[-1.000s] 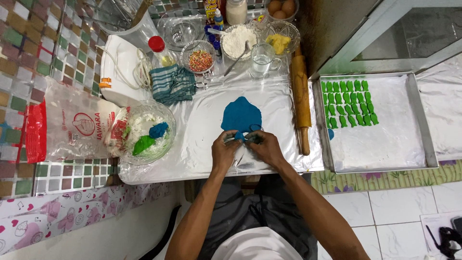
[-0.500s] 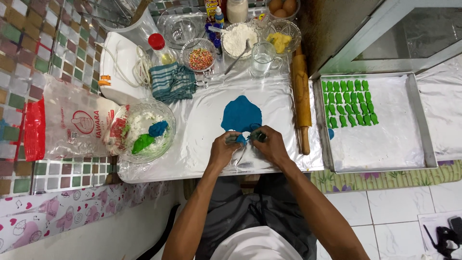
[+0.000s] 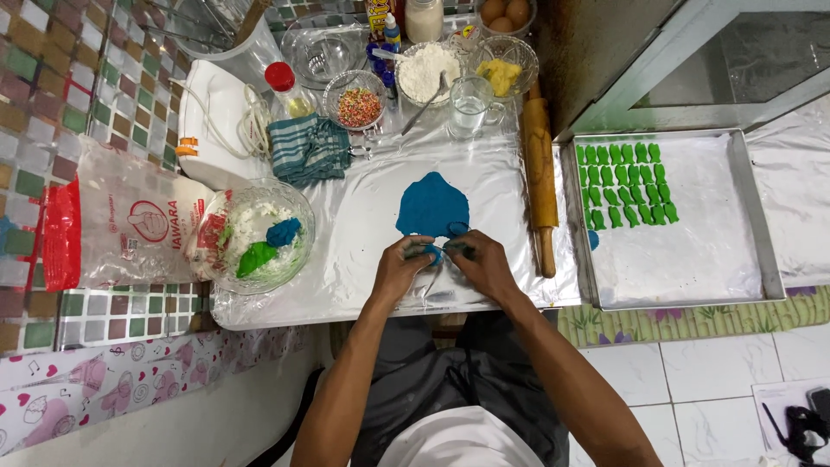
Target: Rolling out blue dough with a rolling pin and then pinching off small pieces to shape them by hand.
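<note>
A flat sheet of blue dough lies on the foil-covered worktop. At its near edge my left hand and my right hand meet, both pinching a small blue dough piece together with a small cutter; which hand holds which I cannot tell. To the right a metal tray carries rows of small green dough shapes. A wooden rolling pin lies between the dough and the tray.
A glass bowl at the left holds white, green and blue dough lumps. A flour bag lies further left. Behind are a striped cloth, bowls of sprinkles, flour and butter, a glass mug and eggs.
Both hands stay at the near edge of the blue dough, with only small finger movements on the piece between them.
</note>
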